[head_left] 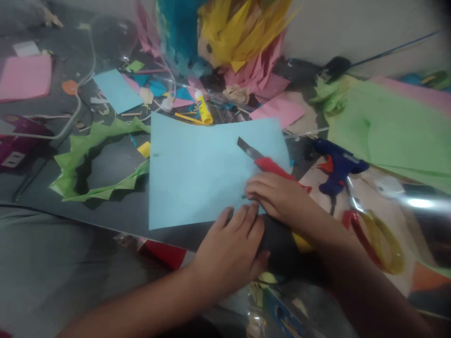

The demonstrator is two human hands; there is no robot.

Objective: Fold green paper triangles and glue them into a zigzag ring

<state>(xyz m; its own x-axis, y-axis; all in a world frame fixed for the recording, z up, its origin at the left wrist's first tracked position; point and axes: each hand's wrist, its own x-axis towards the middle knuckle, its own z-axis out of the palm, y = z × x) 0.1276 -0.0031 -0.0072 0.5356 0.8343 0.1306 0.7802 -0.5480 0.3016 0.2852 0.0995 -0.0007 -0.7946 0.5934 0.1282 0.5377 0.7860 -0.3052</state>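
A light blue paper sheet (197, 171) lies flat on the dark table (116, 213). My right hand (278, 195) is at the sheet's lower right corner, its fingers curled together and pinching the paper edge. A red utility knife (268, 164) with its blade out lies on the sheet just beyond that hand, touching its knuckles. My left hand (229, 249) lies flat with fingers stretched over a black rolled thing (278, 244) at the sheet's near edge, fingertips touching the paper.
A blue glue gun (336, 169) and yellow-handled scissors (378, 239) lie to the right. A glue stick (203, 108), a green zigzag paper ring (91, 162), green sheets (394, 131) and a yellow-pink-blue paper figure (229, 37) with scraps crowd the back.
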